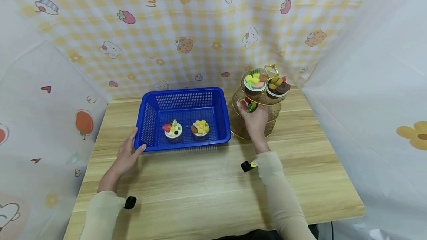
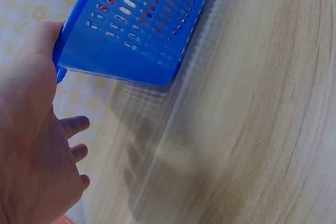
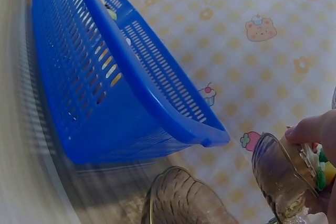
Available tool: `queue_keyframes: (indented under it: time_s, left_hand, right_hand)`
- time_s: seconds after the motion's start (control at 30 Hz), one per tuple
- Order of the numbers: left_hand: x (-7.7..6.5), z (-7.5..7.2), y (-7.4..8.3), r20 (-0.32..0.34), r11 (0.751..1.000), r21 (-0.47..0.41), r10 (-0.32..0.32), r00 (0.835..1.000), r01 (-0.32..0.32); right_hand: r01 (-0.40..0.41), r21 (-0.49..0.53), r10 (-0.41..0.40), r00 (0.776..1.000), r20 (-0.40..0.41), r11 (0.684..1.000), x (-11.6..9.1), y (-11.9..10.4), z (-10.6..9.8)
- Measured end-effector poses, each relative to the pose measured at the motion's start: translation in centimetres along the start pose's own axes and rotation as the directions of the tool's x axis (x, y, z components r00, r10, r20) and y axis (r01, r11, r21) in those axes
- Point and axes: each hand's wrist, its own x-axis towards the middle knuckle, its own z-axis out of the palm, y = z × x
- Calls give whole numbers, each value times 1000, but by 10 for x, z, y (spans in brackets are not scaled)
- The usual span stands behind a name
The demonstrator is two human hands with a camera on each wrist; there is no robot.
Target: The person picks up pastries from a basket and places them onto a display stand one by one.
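In the head view my left hand [image 1: 128, 152] holds the front left corner of a blue plastic basket [image 1: 181, 145]. Its thumb lies on the rim [image 2: 76, 17] in the left wrist view, with the other visible fingers below. Inside the basket are a cupcake with strawberry and cream [image 1: 173, 130] and another with yellow fruit cubes [image 1: 201, 128]. At the tiered gold stand [image 1: 275, 112], my right hand [image 1: 257, 121] grips a fruit-topped cupcake [image 1: 247, 103] on the middle tier. Thumb and fingers partly hide that cupcake [image 3: 326, 170].
The stand's top tier bears a green-and-yellow fruit cupcake [image 1: 255, 80] and a chocolate one [image 1: 277, 86], overhanging the right hand's tier. A gold handle [image 1: 271, 70] rises behind them. A checkered curtain [image 1: 200, 29] hangs behind the wooden table [image 1: 193, 188].
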Motion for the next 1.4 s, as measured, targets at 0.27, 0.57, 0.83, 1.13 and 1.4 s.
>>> queue_keyframes:
  time_s: [0.27,0.57,0.83,1.13,1.4]
  left_hand:
    - [0,2,0,4,1000,-9,-5,1000,5]
    - [1,2,-1,0,1000,-8,-2,1000,2]
    - [1,1,-1,11,1000,-17,-12,1000,12]
    - [2,4,-3,0,1000,-14,-2,1000,2]
    - [2,3,-4,-1,1000,-16,-1,1000,1]
  right_hand:
    - [13,-104,-11,1000,25,994,1,-1,5]
    - [56,-189,-56,998,9,980,1,-1,5]
    - [90,-206,-82,995,48,974,-3,-4,-2]
    - [117,-93,-112,992,54,989,-34,-10,-35]
    - [270,-7,-267,957,114,963,-53,-15,-41]
